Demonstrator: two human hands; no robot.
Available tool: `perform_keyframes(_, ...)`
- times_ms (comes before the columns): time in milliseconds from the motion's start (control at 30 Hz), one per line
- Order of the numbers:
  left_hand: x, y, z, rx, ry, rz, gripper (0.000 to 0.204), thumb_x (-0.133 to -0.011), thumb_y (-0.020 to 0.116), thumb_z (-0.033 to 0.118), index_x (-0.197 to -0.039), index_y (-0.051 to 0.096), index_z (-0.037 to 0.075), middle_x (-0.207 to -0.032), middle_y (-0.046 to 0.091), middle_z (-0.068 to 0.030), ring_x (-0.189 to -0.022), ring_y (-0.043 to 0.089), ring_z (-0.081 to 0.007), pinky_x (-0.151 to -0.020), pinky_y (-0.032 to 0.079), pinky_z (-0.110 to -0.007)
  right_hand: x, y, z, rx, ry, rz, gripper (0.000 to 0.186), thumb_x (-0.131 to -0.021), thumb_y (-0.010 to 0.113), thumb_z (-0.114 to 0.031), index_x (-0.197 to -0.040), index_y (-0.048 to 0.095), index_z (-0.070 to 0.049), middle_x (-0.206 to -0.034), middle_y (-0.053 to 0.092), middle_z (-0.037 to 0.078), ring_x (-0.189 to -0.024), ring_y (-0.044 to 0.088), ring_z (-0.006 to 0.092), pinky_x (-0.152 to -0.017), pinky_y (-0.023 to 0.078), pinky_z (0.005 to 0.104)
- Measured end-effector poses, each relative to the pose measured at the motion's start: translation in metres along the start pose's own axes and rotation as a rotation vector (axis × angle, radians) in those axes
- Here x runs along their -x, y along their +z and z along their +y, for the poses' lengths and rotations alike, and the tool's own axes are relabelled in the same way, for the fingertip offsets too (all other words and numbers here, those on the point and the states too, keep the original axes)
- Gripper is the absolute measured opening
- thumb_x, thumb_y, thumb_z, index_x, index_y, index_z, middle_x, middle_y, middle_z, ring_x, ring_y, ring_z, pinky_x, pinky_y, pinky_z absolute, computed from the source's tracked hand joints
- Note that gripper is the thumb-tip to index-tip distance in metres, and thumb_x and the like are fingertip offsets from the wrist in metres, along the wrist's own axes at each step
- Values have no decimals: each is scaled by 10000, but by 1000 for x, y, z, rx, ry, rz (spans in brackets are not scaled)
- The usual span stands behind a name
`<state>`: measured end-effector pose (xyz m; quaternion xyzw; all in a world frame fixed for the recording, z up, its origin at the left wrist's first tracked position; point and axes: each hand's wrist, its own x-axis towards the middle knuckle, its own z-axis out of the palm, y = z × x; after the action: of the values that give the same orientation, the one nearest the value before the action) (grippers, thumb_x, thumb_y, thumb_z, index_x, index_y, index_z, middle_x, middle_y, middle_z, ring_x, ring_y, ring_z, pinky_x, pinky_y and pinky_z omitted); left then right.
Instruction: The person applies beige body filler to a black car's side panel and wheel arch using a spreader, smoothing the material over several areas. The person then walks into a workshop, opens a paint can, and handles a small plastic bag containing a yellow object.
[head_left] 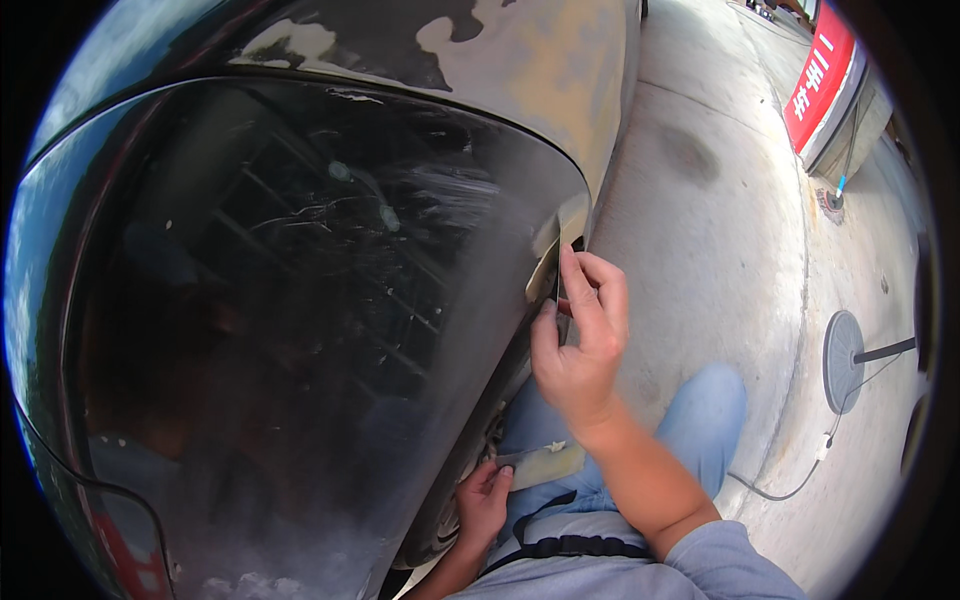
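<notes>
A dark, glossy car body panel (300, 330) fills the left and middle of the view, with a dull sanded band along its right edge and patches of pale filler (545, 265) there. My right hand (580, 340) presses a small flat blade against that filler patch at the panel's edge, fingers pinched on it. Lower down, my left hand (483, 500) grips a flat scraper board (545, 462) carrying a smear of pale putty, held by my knee. My legs in blue jeans (700, 420) are bent beside the car.
Worn paint with bare patches (520, 60) runs along the upper body of the car. Concrete pavement (720, 230) spreads to the right. A round grey base with a rod (845, 360) and a thin cable (790, 485) lie there. A red sign (820, 75) stands at top right.
</notes>
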<state>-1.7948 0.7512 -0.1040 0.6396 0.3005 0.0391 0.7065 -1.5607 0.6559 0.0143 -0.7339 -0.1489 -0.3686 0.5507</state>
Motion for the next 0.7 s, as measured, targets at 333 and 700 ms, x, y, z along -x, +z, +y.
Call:
perform_keyframes(333,-4,3,1,-52,61,4,149,-1013,676,81,-1098,718,-34,-923,712,15,-827,609,-43,-730,479,-214,25,-1,-44,-124,-107,-70,690,-622,642,180,-1287,705,6,-1160,601,155,-1002,639,309,-730,617,336)
perform_keyframes(700,10,10,48,-99,73,-19,158,-1021,651,66,-1133,738,-4,-952,683,31,-848,576,-44,-767,457,-202,11,-109,21,-668,140,-807,429,-824,619,111,-1227,728,13,-1088,701,163,-868,680,292,-744,547,353)
